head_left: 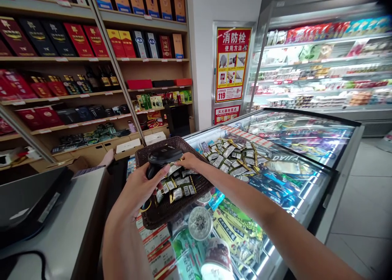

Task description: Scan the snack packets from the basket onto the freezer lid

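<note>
A black handheld barcode scanner (165, 154) is in my left hand (142, 188), with fingers wrapped round its handle and its head over a dark brown woven basket (174, 142). My right hand (189, 161) reaches across the basket, its fingertips closed on a small packet (173, 170) just under the scanner head, partly hidden by the fingers. More small gold-and-dark packets (183, 191) with printed barcodes lie inside the basket. To its right, a loose heap of similar packets (232, 155) rests on the freezer's glass top.
The basket stands on a glass-topped chest freezer (332, 190) filled with ice cream. Left is a counter (76, 214) with a black device (33, 206). Shelves of boxed bottles (82, 39) line the back left. A lit refrigerated display (321, 72) stands at the back right.
</note>
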Motion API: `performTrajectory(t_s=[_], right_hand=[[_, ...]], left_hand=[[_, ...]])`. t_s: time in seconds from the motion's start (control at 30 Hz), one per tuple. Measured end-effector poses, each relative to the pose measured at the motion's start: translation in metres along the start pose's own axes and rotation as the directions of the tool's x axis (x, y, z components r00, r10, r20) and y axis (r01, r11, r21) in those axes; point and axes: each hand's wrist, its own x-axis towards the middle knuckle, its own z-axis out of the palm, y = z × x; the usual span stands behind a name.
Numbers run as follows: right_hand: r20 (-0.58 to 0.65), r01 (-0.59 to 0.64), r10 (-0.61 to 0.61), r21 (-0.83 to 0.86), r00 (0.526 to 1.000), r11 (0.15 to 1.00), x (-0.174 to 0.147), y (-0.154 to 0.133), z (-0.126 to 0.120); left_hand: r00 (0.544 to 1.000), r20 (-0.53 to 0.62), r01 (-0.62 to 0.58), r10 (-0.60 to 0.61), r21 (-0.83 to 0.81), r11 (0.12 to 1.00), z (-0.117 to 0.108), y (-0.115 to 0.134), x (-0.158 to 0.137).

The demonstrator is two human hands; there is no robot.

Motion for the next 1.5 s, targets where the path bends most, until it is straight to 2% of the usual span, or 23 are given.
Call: performTrajectory(t_s=[0.07,0.13,0.2,0.3,0.5,0.8,1.0,1.13,1.3,1.43,1.5], right_hand=[[0.054,-0.028,0.014,0.272,0.998,0.962,-0.015,0.005,-0.012],[0.063,-0.016,-0.017,0.49,0.998,0.872,-0.038,0.011,-0.028],[-0.011,0.041,-0.043,0.598,0.999,0.8,-0.063,0.019,-0.046],[-0.127,0.117,-0.043,0.653,0.991,0.748,-0.095,0.03,-0.071],[-0.238,0.187,-0.019,0.711,0.971,0.677,-0.128,0.042,-0.095],[-0.345,0.258,-0.029,0.642,0.938,0.722,-0.141,0.042,-0.097],[-0.4,0.311,-0.068,0.584,0.914,0.75,-0.129,0.046,-0.094],[-0.393,0.304,-0.064,0.588,0.917,0.75,-0.116,0.048,-0.089],[-0.388,0.316,-0.084,0.586,0.918,0.746,-0.11,0.052,-0.084],[-0.407,0.293,-0.031,0.6,0.913,0.744,-0.104,0.063,-0.084],[-0.479,0.291,0.054,0.614,0.876,0.733,-0.098,0.075,-0.087]], left_hand=[[1.0,0.016,-0.012,0.011,0.021,1.0,0.0,0.001,-0.001],[0.999,0.029,-0.029,0.028,0.041,0.999,0.0,0.002,-0.003],[0.997,0.061,-0.051,0.048,0.054,0.997,0.0,0.003,-0.004],[0.993,0.101,-0.075,0.068,0.075,0.994,0.002,0.006,-0.006],[0.985,0.121,-0.137,0.123,0.119,0.983,0.01,0.015,-0.012],[0.966,0.198,-0.19,0.168,0.098,0.977,0.018,0.025,-0.019],[0.971,0.183,-0.156,0.15,0.017,0.988,0.029,0.03,-0.016],[0.98,0.156,-0.125,0.126,-0.014,0.992,0.033,0.029,-0.013],[0.974,0.173,-0.147,0.146,-0.011,0.989,0.036,0.025,-0.01],[0.973,0.183,-0.146,0.141,0.015,0.989,0.035,0.022,-0.009],[0.974,0.182,-0.145,0.134,0.047,0.988,0.032,0.021,-0.008]])
